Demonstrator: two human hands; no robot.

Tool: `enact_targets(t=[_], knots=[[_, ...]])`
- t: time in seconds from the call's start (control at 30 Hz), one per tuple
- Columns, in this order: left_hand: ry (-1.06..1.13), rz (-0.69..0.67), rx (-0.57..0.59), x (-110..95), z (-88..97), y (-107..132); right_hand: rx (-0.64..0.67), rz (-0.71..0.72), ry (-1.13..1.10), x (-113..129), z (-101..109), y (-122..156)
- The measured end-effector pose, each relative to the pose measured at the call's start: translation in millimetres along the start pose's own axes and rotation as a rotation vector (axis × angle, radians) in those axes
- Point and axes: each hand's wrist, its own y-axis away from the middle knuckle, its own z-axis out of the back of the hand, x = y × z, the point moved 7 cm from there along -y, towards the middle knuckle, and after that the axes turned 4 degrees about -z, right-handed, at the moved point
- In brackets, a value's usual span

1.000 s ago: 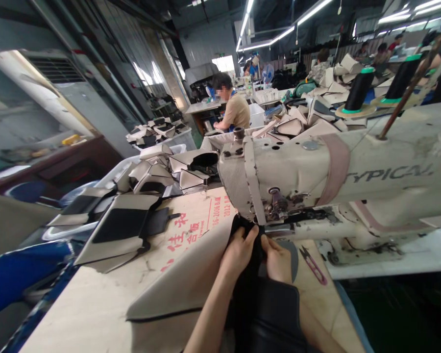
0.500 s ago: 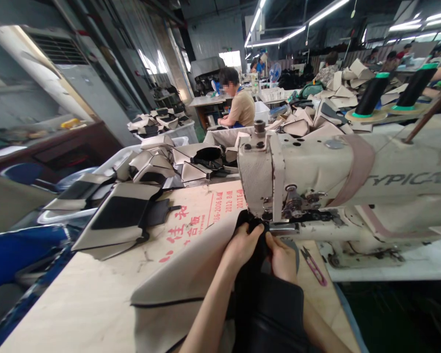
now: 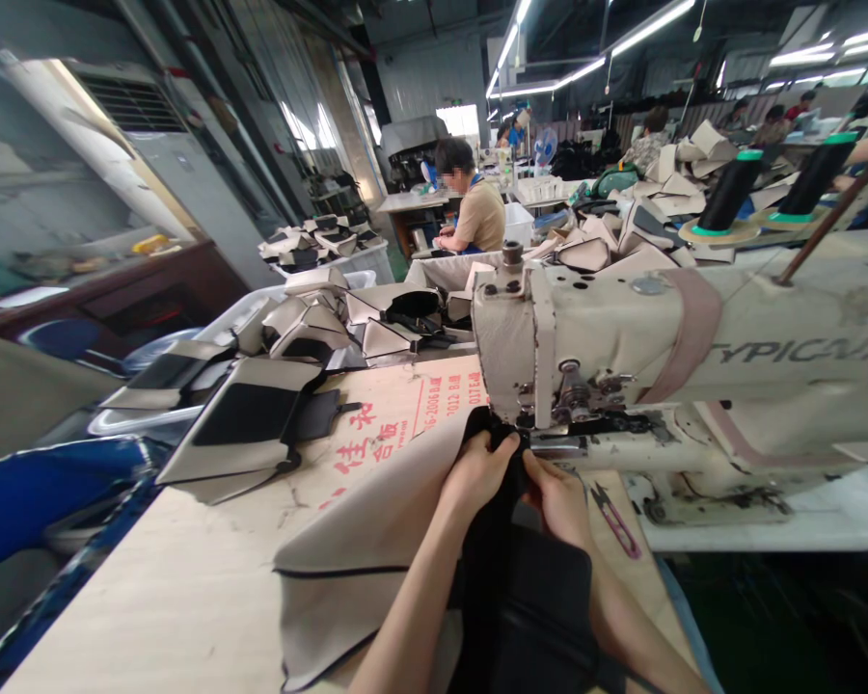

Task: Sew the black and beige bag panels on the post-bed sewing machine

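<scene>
Under the head of a cream sewing machine lies the edge of a beige and black fabric piece, which looks like a partly sewn bag. My left hand is closed on its black part, thumb and fingers pinching close to the needle area. Just to the right, my right hand grips the same black material, its fingertips partly hidden by the folds. The beige panel with black piping spreads left over the wooden table, and a black flap hangs toward me between my forearms. The needle itself cannot be made out.
Pink-handled thread snips lie right of my right hand. A finished-looking beige and black piece rests on the wooden board. Beyond are bins of similar pieces, thread cones and a seated co-worker.
The view has shifted slightly. The fabric's beige corner and the black flap have moved a little relative to the table; both hands keep their hold near the needle area.
</scene>
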Motion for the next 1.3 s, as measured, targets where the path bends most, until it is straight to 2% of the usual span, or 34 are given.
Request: enact_targets(t=[0.07,0.17,0.27,0.33,0.37,0.4,0.47,0.5,0.53,0.57,0.6,0.7,0.83,0.93,1.13,1.3], knots=[[-0.007,-0.001,-0.008,0,0.7,0,0.051,-0.059,0.004,-1,0,-2],[-0.008,-0.007,-0.008,0,0.7,0,0.063,-0.058,0.044,4,-3,-3],[-0.013,-0.014,-0.009,0,0.7,0,0.12,0.043,0.244,20,-5,4],[-0.024,-0.012,-0.016,1,1.5,-1,0.108,0.185,0.429,44,13,14],[-0.03,-0.01,-0.021,1,2.0,0,0.05,0.294,0.516,62,33,20],[-0.035,-0.008,-0.025,1,2.4,0,-0.096,0.466,0.614,87,61,29],[-0.042,-0.003,-0.031,1,3.2,0,-0.464,0.893,0.851,138,127,57],[-0.044,-0.002,-0.032,2,3.3,0,-0.68,1.029,0.959,156,162,70],[-0.045,-0.001,-0.033,2,3.4,0,-0.833,1.086,1.084,168,195,77],[-0.045,-0.001,-0.033,2,3.2,0,-0.875,1.115,1.227,175,221,76],[-0.044,-0.002,-0.031,3,2.8,0,-0.824,1.152,1.368,176,240,72],[-0.044,-0.004,-0.028,3,1.5,-1,-0.775,1.212,1.565,159,280,61],[-0.048,0.0,-0.029,4,1.0,-1,-0.761,1.243,1.594,125,290,54],[-0.042,-0.005,-0.025,4,1.2,2,-0.755,1.189,1.597,115,292,50],[-0.018,-0.018,-0.016,5,1.0,5,-0.802,1.189,1.596,126,287,58],[0.001,-0.03,-0.008,8,-0.5,5,-0.775,1.169,1.597,150,279,68]])
